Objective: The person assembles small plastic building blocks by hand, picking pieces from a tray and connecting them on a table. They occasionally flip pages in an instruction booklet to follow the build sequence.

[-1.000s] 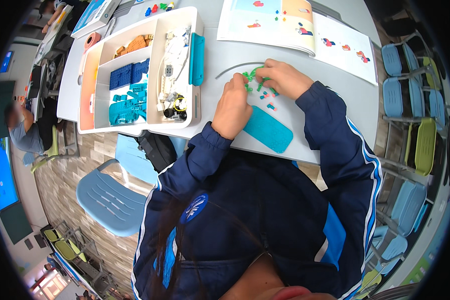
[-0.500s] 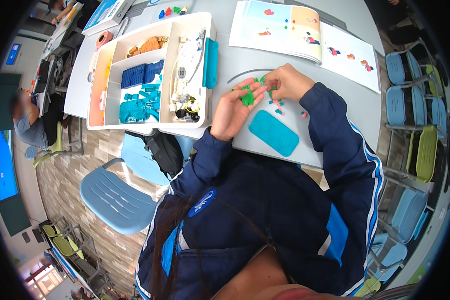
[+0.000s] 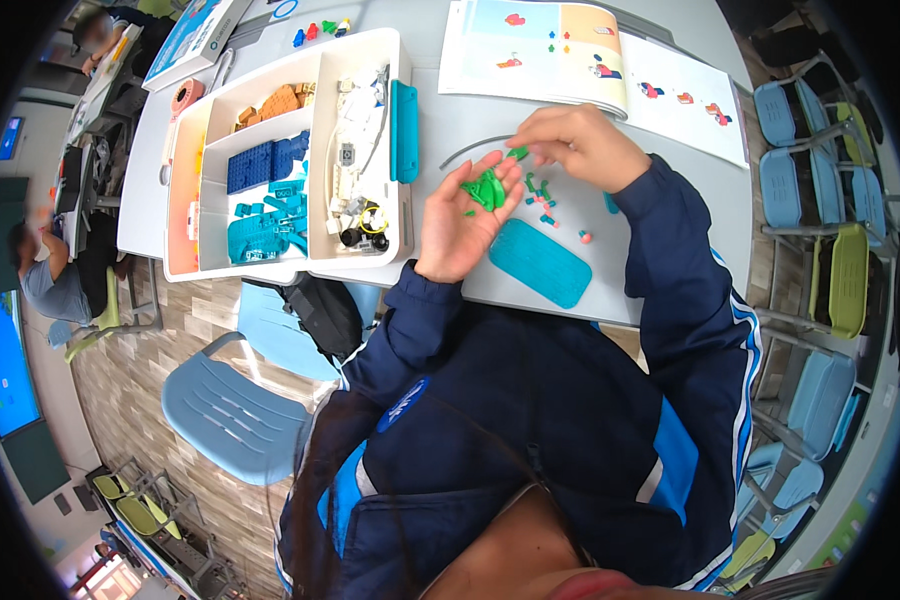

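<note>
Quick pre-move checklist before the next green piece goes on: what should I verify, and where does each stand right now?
1. Green pieces resting in the open left hand: ok.
2. Right hand at the palm with a green bit at its fingertips; firmness of the pinch: cannot tell.
3. Instruction booklet lies open: ok.
4. Teal plate flat on the table, unobstructed: ok.
5. Small loose parts lie clear of the table edge: ok.
6. Sorting tray overhangs the table edge: not ok.
</note>
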`<state>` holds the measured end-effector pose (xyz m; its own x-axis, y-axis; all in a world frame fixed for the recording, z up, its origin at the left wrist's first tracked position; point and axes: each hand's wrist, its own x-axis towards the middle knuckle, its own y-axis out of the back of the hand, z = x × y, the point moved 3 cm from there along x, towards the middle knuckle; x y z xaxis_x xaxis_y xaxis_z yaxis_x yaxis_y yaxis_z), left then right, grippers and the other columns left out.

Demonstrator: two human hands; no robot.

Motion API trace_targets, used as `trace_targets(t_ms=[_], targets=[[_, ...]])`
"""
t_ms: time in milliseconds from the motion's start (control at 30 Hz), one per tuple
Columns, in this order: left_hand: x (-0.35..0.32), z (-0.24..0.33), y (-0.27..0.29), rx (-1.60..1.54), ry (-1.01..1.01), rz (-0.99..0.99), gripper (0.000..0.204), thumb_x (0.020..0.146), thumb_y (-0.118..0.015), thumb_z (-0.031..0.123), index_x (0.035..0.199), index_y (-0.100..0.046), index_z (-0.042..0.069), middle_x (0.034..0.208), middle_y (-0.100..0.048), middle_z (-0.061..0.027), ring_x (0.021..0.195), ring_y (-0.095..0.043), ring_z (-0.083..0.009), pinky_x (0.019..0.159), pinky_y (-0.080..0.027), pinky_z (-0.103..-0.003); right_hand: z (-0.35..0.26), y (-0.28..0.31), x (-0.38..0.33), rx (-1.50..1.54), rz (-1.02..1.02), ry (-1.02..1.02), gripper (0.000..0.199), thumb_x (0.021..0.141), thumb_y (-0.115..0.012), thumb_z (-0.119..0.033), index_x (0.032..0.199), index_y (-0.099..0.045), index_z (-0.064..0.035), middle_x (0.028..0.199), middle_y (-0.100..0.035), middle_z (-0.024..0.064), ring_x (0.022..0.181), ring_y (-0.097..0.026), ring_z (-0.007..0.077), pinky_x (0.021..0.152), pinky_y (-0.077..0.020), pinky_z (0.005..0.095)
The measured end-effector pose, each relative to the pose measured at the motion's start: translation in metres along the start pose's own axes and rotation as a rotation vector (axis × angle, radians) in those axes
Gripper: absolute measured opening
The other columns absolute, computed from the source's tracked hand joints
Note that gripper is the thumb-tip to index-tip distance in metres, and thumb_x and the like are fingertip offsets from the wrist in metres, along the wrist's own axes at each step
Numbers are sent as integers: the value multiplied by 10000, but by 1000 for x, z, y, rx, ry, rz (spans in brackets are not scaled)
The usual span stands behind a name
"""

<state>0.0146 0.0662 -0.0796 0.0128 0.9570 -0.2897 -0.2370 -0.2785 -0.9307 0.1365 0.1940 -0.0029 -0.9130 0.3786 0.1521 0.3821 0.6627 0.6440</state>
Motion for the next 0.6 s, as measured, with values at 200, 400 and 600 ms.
trace_targets(t_ms=[200, 400, 600], targets=[[-5, 11, 10, 88, -152, 84, 426, 1017, -453, 158, 1347, -419, -111, 1280, -527, -236, 1211, -535, -300, 1072, -446, -402, 28, -15, -31, -379, -146, 124, 391, 758, -657, 87, 1102, -693, -94, 1136, -651, 80, 968, -649, 285, 802, -531, 353], [-9, 12, 17, 64, -128, 70, 423, 1015, -446, 147, 1339, -422, -124, 1283, -518, -250, 1209, -536, -310, 1091, -436, -412, 33, -26, -17, -354, -288, -114, 232, 735, -692, 62, 912, -637, -78, 1016, -605, 74, 988, -626, 268, 758, -519, 397], [-10, 8, 15, 55, -106, 79, 440, 1009, -430, 134, 1356, -390, -134, 1361, -467, -276, 1301, -478, -350, 1144, -382, -449, 42, -24, -28, -579, -184, 40, 194, 760, -648, 76, 883, -566, -49, 927, -563, 93, 912, -587, 309, 737, -500, 411]])
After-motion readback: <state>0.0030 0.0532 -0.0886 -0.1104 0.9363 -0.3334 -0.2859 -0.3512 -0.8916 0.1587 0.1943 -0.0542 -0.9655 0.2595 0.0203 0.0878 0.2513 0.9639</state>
